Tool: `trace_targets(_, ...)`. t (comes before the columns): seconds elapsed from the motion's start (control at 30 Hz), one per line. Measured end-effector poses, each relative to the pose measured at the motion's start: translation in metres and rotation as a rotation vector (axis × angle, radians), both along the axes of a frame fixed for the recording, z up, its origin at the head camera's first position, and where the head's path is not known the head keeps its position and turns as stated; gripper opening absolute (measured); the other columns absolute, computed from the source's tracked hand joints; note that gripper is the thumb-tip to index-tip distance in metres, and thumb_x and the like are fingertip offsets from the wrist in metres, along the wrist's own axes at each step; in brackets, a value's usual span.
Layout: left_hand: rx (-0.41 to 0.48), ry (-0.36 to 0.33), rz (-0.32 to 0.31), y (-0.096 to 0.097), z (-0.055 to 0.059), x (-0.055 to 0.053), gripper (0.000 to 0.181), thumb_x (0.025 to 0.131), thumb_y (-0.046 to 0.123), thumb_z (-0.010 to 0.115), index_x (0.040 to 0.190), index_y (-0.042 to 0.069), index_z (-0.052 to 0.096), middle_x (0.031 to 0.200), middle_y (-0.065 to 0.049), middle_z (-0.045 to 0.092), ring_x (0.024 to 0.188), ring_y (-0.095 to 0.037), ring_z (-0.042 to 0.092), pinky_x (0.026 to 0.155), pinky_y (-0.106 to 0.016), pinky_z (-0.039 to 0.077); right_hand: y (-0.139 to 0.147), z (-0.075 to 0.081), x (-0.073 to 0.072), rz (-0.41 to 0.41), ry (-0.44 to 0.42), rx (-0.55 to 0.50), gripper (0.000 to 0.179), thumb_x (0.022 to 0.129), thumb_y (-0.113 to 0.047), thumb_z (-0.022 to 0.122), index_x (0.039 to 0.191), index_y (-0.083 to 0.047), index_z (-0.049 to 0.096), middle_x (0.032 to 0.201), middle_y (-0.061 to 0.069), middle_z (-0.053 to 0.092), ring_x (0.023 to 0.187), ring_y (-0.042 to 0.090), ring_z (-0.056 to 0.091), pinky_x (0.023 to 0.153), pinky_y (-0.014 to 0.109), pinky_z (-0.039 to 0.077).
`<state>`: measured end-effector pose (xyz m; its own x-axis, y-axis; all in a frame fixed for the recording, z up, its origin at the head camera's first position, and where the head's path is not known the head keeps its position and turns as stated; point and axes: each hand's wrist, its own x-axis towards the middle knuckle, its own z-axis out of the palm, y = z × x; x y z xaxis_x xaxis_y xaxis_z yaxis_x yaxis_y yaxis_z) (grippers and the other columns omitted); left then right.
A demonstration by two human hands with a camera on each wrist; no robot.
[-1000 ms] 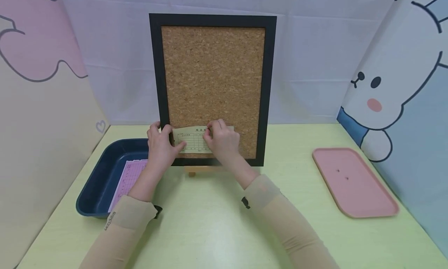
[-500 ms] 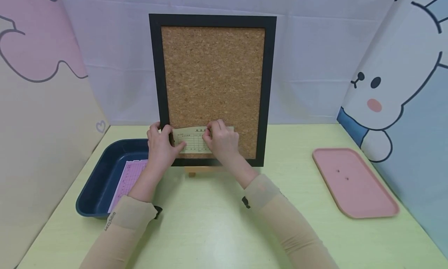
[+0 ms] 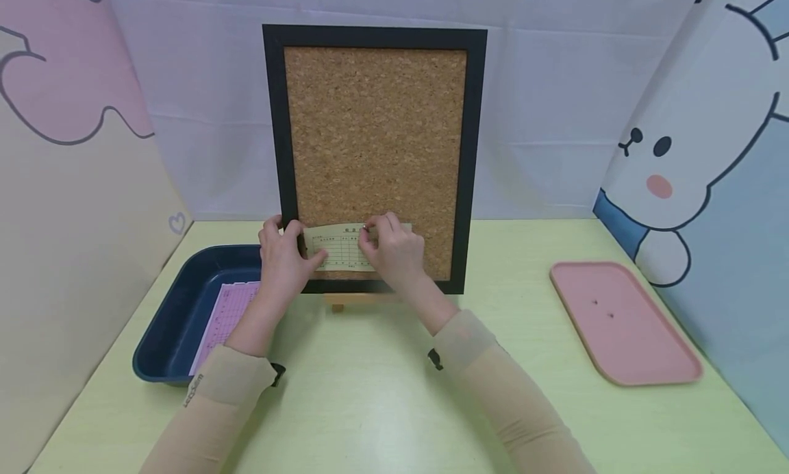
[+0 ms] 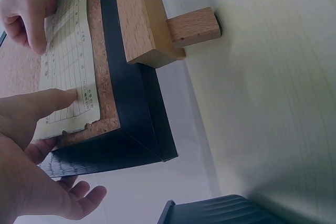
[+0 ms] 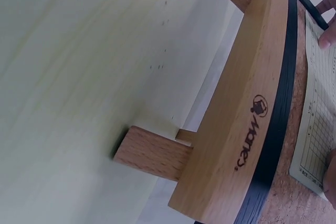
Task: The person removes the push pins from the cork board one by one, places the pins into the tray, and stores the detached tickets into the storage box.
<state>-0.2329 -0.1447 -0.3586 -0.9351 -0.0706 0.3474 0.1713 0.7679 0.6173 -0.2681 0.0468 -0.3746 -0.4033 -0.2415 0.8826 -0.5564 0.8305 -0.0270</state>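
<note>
A framed cork board (image 3: 379,131) stands on a wooden easel (image 5: 231,129). Against its lower part lies a pale yellow printed form (image 3: 337,244). My left hand (image 3: 285,260) grips the board's left edge; its thumb presses on the form's left end, and in the left wrist view some fingers reach behind the black frame (image 4: 142,114). At the form's upper edge my right hand (image 3: 396,249) pinches a tiny dark pin (image 3: 365,227) between thumb and forefinger. That hand covers the form's right part, and the pin's tip cannot be seen.
To the left sits a dark blue tray (image 3: 161,347) with a pink-purple printed sheet (image 3: 224,320) in it. On the right a pink tray (image 3: 647,344) bears two tiny dark pins (image 3: 595,301). A white cloth backdrop (image 3: 542,118) hangs behind the board.
My right hand has shifted very slightly to the right and down, and the pin between its fingertips shows a bit more. The left hand and the form stay put.
</note>
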Motion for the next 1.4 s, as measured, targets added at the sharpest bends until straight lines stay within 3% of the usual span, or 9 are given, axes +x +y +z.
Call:
trace_targets(0.2, -0.007, 0.002, -0.003, -0.001, 0.001, 0.001, 0.042, 0.079, 0.018, 0.076, 0.108, -0.002, 0.053, 0.140, -0.028, 0.023, 0.128, -0.042, 0.020, 0.100, -0.058, 0.025, -0.004, 0.000, 0.001, -0.053, -0.021, -0.007, 0.015, 0.083, -0.025, 0.068, 0.084, -0.010, 0.066, 0.069, 0.000, 0.061, 0.039, 0.006, 0.040, 0.035, 0.021, 0.027)
trace_targets(0.57, 0.007, -0.011, -0.005, -0.003, -0.001, 0.002, 0.040, 0.080, 0.017, 0.075, 0.108, -0.001, 0.053, 0.142, -0.027, 0.021, 0.129, -0.041, 0.019, 0.099, -0.059, 0.025, -0.007, 0.001, 0.003, -0.071, -0.067, -0.031, 0.011, 0.084, -0.023, 0.066, 0.083, -0.012, 0.066, 0.068, -0.002, 0.059, 0.038, 0.006, 0.037, 0.035, 0.021, 0.026)
trace_targets(0.93, 0.009, 0.009, -0.004, -0.002, -0.001, 0.001, 0.040, 0.079, 0.017, 0.077, 0.105, -0.001, 0.053, 0.140, -0.027, 0.023, 0.128, -0.041, 0.020, 0.098, -0.058, 0.026, -0.002, 0.001, 0.004, -0.022, -0.099, -0.069, 0.011, 0.082, -0.023, 0.069, 0.083, -0.012, 0.065, 0.065, -0.002, 0.056, 0.039, 0.007, 0.037, 0.036, 0.021, 0.026)
trace_targets(1.17, 0.012, 0.031, 0.007, -0.002, 0.000, 0.000, 0.029, 0.085, 0.020, 0.070, 0.097, -0.005, 0.061, 0.142, -0.028, 0.025, 0.132, -0.042, 0.019, 0.101, -0.059, 0.023, 0.003, -0.001, 0.002, 0.038, -0.078, -0.085, 0.010, 0.082, -0.022, 0.069, 0.082, -0.012, 0.065, 0.063, -0.002, 0.053, 0.040, 0.006, 0.036, 0.037, 0.021, 0.025)
trace_targets(1.4, 0.030, 0.035, 0.018, -0.002, 0.002, 0.000, 0.028, 0.087, 0.021, 0.068, 0.094, -0.007, 0.065, 0.142, -0.029, 0.028, 0.132, -0.043, 0.020, 0.102, -0.058, 0.025, 0.006, 0.007, 0.004, 0.099, -0.146, -0.135, 0.011, 0.082, -0.022, 0.070, 0.082, -0.012, 0.065, 0.062, -0.002, 0.050, 0.044, 0.007, 0.037, 0.040, 0.022, 0.026)
